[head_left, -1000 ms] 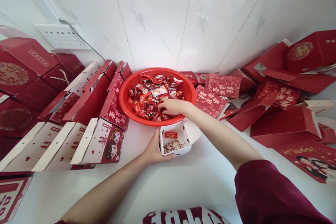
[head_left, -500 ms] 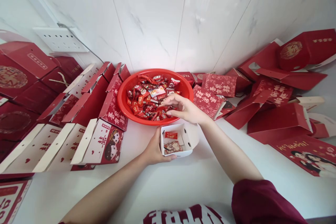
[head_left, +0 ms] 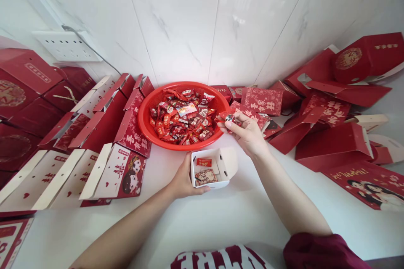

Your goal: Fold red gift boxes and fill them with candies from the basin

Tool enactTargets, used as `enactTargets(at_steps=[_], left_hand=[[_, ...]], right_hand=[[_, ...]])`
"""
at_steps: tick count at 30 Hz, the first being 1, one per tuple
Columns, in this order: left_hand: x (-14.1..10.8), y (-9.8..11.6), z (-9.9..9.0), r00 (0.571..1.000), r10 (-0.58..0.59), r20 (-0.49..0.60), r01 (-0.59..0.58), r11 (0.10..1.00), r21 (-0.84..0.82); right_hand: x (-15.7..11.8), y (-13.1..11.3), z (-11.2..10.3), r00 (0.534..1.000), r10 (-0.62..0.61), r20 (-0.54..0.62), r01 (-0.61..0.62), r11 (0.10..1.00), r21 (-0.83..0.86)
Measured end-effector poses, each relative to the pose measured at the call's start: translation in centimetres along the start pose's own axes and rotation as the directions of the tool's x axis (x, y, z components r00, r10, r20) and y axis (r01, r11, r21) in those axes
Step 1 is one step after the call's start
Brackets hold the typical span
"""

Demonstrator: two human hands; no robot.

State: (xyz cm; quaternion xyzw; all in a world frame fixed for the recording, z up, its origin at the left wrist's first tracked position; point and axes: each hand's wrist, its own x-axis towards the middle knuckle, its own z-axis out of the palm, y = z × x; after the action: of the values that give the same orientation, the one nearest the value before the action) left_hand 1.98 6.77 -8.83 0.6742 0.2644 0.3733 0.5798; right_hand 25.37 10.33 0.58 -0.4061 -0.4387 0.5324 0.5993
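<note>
Right grip (head_left: 251, 138): closed in a pinch, thumb and fingers together on a red wrapped sweet (head_left: 229, 118), held up just off the right side of the basin; exact count between the fingers cannot be told. Left grip (head_left: 187, 180): partly curled round the left side of a small white box (head_left: 221, 184), thumb along its near side, some fingers hidden. Box open at the top, its pale flap (head_left: 232, 160) out to the right; inside, a small red packet (head_left: 204, 162) lies above a larger patterned packet (head_left: 205, 176). Just beyond the box, a round red basin (head_left: 176, 147) heaped with wrapped sweets (head_left: 176, 122), standing on the white worktop (head_left: 195, 222). Left of it, upright red boxes (head_left: 105, 124) in rows, white-sided boxes (head_left: 111, 172) nearer. Right, a loose pile of red cartons (head_left: 334, 147), some tilted. Behind, marbled wall (head_left: 176, 17); socket panel (head_left: 67, 46) at left, grey cable running down from it.
</note>
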Motion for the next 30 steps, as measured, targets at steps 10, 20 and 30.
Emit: enactTargets(at_steps=[10, 20, 30], left_hand=[[0.1, -0.1, 0.2, 1.000, 0.012, 0.016, -0.011, 0.999, -0.039], [0.1, 0.0, 0.1, 1.000, 0.014, 0.011, -0.015, 1.000, 0.010], [0.1, -0.1, 0.1, 1.000, 0.000, 0.031, 0.001, 1.000, -0.029]], right_hand=[[-1.4, -1.2, 0.3, 0.969, 0.117, 0.219, -0.063, 0.969, -0.240], [-3.3, -2.7, 1.4, 0.721, 0.141, 0.678, 0.448, 0.652, -0.612], [-3.4, -2.5, 1.0, 0.769, 0.105, 0.630, 0.494, 0.528, -0.691]])
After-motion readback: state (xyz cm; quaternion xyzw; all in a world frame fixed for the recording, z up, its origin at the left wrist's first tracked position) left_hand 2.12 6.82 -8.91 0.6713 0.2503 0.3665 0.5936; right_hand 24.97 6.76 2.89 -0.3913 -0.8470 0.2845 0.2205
